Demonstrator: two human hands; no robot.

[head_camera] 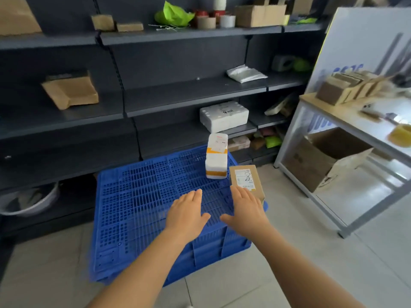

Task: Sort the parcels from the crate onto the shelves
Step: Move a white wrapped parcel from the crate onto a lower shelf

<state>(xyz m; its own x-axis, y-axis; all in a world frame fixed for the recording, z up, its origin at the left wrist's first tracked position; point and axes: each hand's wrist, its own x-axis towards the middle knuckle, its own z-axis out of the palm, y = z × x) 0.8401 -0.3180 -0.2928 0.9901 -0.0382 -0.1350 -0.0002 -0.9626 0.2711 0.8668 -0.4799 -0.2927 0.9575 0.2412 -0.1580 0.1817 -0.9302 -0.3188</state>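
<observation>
A blue plastic crate [138,207] stands on the floor in front of the dark shelves [178,98]. A white foam parcel with orange tape [216,156] stands upright in the crate's far right part. A small brown cardboard parcel with a white label [244,177] lies at the right rim. My left hand [188,213] hovers flat above the crate with fingers straight. My right hand [246,211], also flat, reaches over the near end of the brown parcel; contact is unclear.
The shelves hold a brown paper parcel [71,91], a white foam box [223,116], a white bag [245,73], tape rolls and cartons. A table [347,121] with small boxes stands at right, an open carton [329,158] beneath it. A basket [29,201] sits at lower left.
</observation>
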